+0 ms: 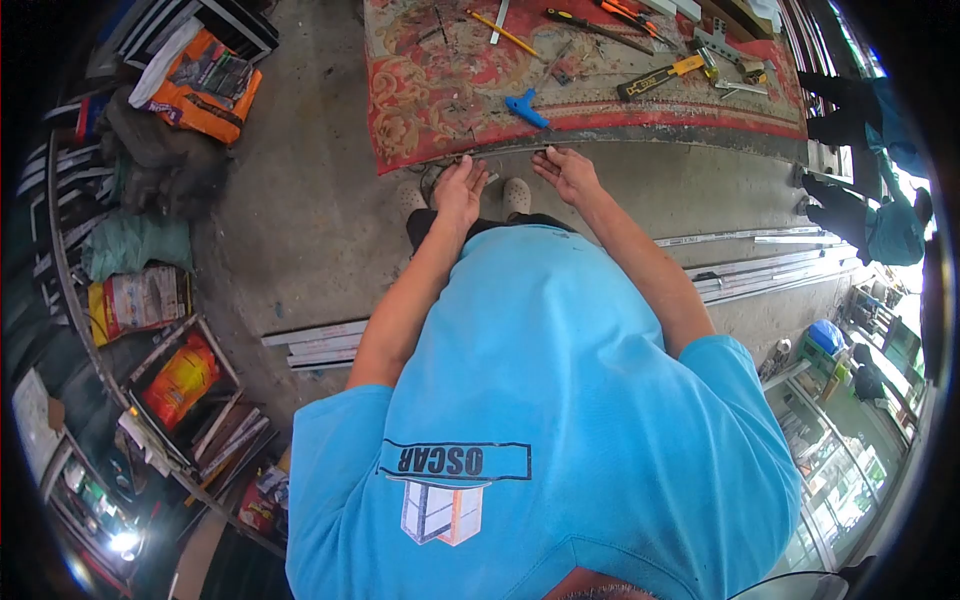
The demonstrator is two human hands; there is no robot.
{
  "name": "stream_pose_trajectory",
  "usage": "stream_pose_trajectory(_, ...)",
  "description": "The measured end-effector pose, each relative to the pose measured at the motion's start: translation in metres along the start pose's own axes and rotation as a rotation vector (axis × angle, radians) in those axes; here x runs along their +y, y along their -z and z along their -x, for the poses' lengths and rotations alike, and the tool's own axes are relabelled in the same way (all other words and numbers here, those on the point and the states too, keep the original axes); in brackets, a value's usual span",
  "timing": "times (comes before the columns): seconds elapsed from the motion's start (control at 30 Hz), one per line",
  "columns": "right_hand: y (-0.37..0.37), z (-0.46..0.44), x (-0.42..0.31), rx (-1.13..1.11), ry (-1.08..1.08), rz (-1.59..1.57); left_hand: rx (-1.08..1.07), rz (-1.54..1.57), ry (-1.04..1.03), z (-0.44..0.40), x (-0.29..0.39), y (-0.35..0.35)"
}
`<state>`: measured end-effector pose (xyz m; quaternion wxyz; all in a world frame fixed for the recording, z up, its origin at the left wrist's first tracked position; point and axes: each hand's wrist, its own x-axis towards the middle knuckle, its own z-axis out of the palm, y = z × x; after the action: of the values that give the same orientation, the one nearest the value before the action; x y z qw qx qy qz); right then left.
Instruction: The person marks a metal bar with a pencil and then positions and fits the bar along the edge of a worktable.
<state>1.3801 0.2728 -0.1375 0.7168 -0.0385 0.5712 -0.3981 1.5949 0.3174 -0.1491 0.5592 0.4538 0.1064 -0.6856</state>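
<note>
At the near edge of the table (440, 120), covered in red patterned carpet, both my hands are raised with the fingertips pinched. My left hand (460, 190) and my right hand (568, 175) hold a thin, narrow strip (510, 152) that runs between them along the table edge. It is too fine to tell its kind. Just beyond my hands lies a blue-handled tool (526, 108). Farther right on the carpet is a hammer (660, 77) with a black and yellow handle. A yellow pencil (503, 35) and a white strip (499, 20) lie toward the back.
Orange-handled pliers (632, 14) and a metal bracket (720, 43) lie on the table's far right. Long profiles (770, 275) rest on the floor to the right, shorter ones (315, 343) to the left. An orange bag (205, 85) stands left. Another person (890, 140) is at the right.
</note>
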Motion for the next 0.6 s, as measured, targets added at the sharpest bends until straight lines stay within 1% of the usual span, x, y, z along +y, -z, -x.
stream_pose_trajectory(0.3, -0.002, 0.004, -0.003, 0.006, -0.016, 0.013, 0.014, -0.070, 0.044, -0.005, -0.001, -0.008)
stream_pose_trajectory(0.6, 0.000, 0.003, -0.002, -0.005, -0.012, 0.010, 0.036, -0.086, -0.017, -0.006, -0.005, -0.012)
